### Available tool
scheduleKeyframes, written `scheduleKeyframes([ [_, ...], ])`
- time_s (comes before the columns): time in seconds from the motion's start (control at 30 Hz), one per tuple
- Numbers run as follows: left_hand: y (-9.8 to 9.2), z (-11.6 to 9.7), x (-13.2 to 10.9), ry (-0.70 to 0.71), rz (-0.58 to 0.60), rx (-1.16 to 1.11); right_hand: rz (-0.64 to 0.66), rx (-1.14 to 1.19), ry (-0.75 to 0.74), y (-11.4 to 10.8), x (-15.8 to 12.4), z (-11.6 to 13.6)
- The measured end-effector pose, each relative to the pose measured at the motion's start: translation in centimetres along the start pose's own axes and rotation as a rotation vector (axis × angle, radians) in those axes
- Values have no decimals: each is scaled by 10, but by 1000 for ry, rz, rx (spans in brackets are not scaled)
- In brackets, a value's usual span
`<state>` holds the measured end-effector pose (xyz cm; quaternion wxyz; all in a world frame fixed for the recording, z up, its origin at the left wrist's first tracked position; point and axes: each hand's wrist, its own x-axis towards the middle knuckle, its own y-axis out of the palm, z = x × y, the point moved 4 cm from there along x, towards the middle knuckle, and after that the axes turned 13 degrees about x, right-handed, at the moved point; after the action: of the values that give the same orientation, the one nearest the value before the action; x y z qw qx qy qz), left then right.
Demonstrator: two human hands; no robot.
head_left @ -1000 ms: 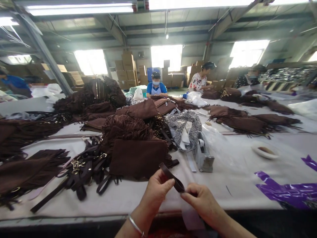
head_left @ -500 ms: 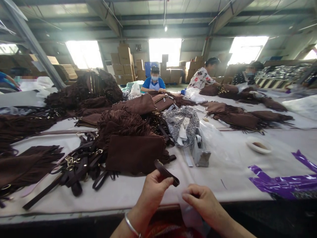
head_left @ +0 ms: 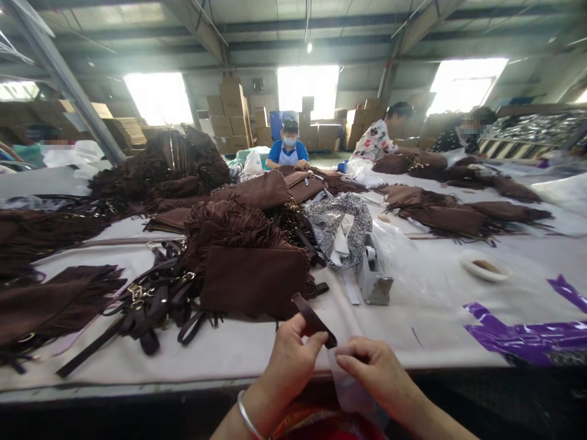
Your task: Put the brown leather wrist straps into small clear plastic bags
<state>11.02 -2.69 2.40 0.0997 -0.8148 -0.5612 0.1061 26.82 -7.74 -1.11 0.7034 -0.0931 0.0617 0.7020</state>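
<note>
My left hand (head_left: 296, 351) pinches a dark brown strap (head_left: 310, 315) that is bent into a loop, held over the table's front edge. Just right of it, my right hand (head_left: 373, 363) grips a translucent plastic sheet or small bag (head_left: 351, 391), which hangs down below the fingers. The strap's lower end meets the top of the plastic between the two hands; whether it is inside cannot be made out. Beyond my hands lies a flat brown fringed pouch (head_left: 254, 281). A heap of dark straps with gold clasps (head_left: 149, 305) spreads to its left.
A grey tape dispenser (head_left: 376, 281) stands right of the pouch, beside a black-and-white speckled cloth (head_left: 339, 229). Farther right are a tape roll (head_left: 485, 267) and purple plastic packaging (head_left: 523, 333). More brown fringed pouches (head_left: 454, 220) are piled about. Co-workers sit across the table, one in blue (head_left: 288, 150).
My right hand and the plastic have come closer to the left hand, so the strap's lower end now meets the plastic's top. The view has shifted slightly.
</note>
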Motion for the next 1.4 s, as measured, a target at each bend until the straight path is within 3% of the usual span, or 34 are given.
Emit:
scheduleKeyframes([
  [0.23, -4, 5, 0, 39, -64, 196, -5, -22, -5, -1, -2, -5],
  [0.73, -3, 0, -7, 58, -27, 179, -28, 11, -2, 0, -1, -9],
  [0.9, 5, 1, -9, 31, 28, 82, 75, 80, -48, 8, -2, 0],
  [1.07, 14, 18, -9, -121, 165, -230, 92, 112, 26, 8, -1, 0],
  [1.2, 11, 38, 4, -449, 245, -700, 162, 352, 182, 2, -8, -11],
  [1.3, 9, 52, 22, -671, 95, -891, 182, 464, 285, -2, -16, -15],
  [1.4, 13, 62, 37, -706, -101, -892, 181, 424, 301, -2, -19, -14],
])
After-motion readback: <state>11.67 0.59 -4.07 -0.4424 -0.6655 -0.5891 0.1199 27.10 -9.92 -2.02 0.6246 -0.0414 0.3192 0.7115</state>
